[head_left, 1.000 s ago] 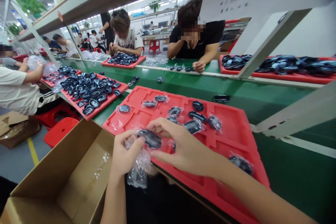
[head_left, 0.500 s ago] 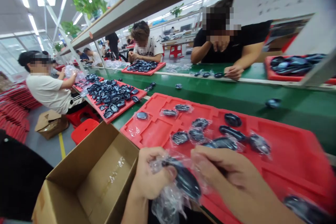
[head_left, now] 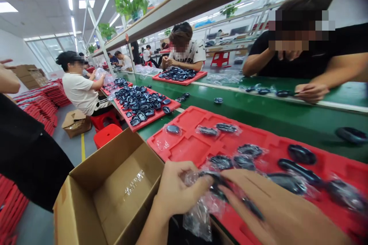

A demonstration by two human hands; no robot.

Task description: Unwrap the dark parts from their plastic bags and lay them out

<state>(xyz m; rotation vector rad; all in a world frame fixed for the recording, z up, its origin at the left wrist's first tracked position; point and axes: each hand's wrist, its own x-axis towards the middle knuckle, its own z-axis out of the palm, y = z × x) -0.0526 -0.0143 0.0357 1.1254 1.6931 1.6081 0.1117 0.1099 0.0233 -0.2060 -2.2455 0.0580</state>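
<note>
My left hand (head_left: 179,187) is closed, thumb on top, around a clear plastic bag (head_left: 198,218) and one end of a glossy dark oval shell (head_left: 215,184). The loose part of the bag hangs below. My right hand (head_left: 261,199) is bent over the same shell with its fingers against it; it covers much of the shell and is slightly blurred. Both hands are above the near edge of a red tray (head_left: 186,149). Bagged dark shells (head_left: 221,162) lie on the tray just beyond my hands, and an unwrapped one (head_left: 301,154) is farther right.
An open cardboard box (head_left: 115,191) stands left of my hands. Behind the tray runs a green conveyor belt (head_left: 253,109) carrying scattered shells. Another red tray (head_left: 138,126) is heaped with shells. A co-worker in black (head_left: 304,61) sits opposite; others sit farther along. Someone stands at the left edge.
My right hand has moved from pulling at the bag's edge to over the shell, now covering much of it. The view has turned left, so the surroundings appear shifted right.
</note>
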